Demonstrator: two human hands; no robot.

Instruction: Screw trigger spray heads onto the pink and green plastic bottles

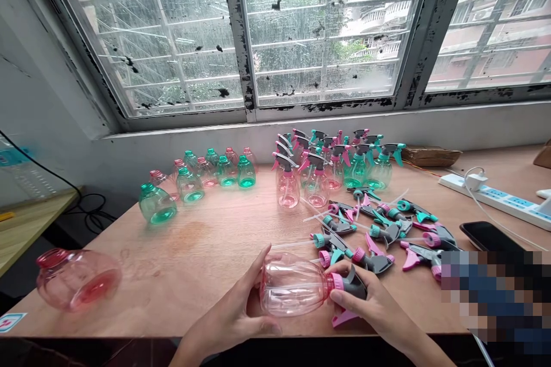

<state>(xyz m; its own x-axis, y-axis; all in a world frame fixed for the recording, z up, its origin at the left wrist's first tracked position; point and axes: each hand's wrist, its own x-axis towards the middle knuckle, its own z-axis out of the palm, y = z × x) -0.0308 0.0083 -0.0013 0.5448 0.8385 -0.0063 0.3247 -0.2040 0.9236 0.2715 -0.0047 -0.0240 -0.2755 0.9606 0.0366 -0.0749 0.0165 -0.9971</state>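
Above the table's front edge a clear pink spray bottle [294, 285] lies on its side between my hands, its base to the left. My left hand [235, 307] curves around the base, thumb below and index finger above. At the neck, my right hand [365, 301] is closed on the pink collar and grey trigger head [353, 283], which is seated on the bottle. The pink trigger points down toward me. Right behind my right hand lies a pile of loose grey, pink and teal spray heads [385, 232] with clear dip tubes.
Several headless pink and green bottles [190, 186] stand at the back left; one pink bottle [80, 281] is at the front left. Bottles with heads fitted [316, 186] cluster near the window. A power strip [499, 198] and a black phone [491, 236] lie right.
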